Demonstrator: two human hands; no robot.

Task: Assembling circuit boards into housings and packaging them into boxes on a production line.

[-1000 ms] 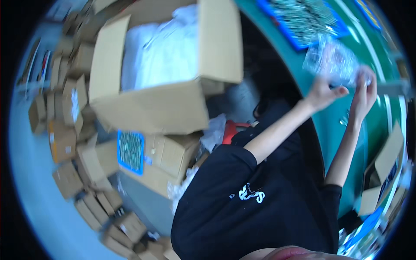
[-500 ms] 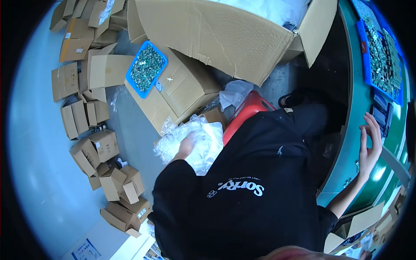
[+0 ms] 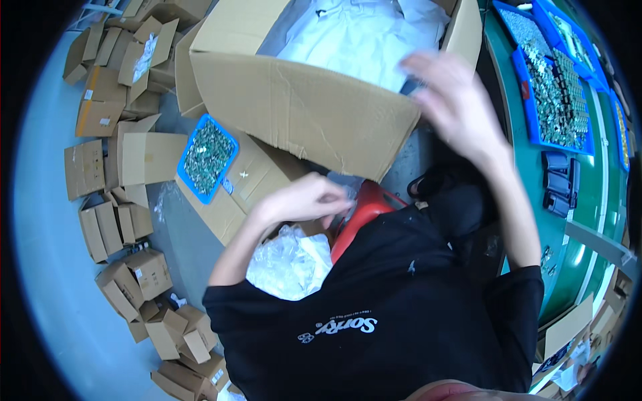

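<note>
My left hand [image 3: 309, 199] is in front of my torso, fingers curled inward and close together. Anything they hold is hidden or too small to name. Just beyond the fingertips is a red plastic stool or seat [image 3: 361, 217], with a bit of pale wrapping beside it. Below my left forearm lies a heap of clear and white plastic wrapping [image 3: 291, 264]. My right hand [image 3: 455, 103] is raised at the near right corner of a large open cardboard box [image 3: 314, 110], its fingers apart and blurred by motion. White sheeting [image 3: 354, 40] fills that box.
A blue tray of small green parts [image 3: 208, 157] sits on a closed carton [image 3: 251, 167]. To the right, a green bench [image 3: 535, 174] bears blue trays of parts [image 3: 558, 100] and dark plastic holders [image 3: 560, 184]. Several open cartons [image 3: 150, 274] line the floor at left.
My left hand has lifted off the plastic wrapping and moved right, toward the red seat. My right hand has swung from beside the bench up and left to the large box.
</note>
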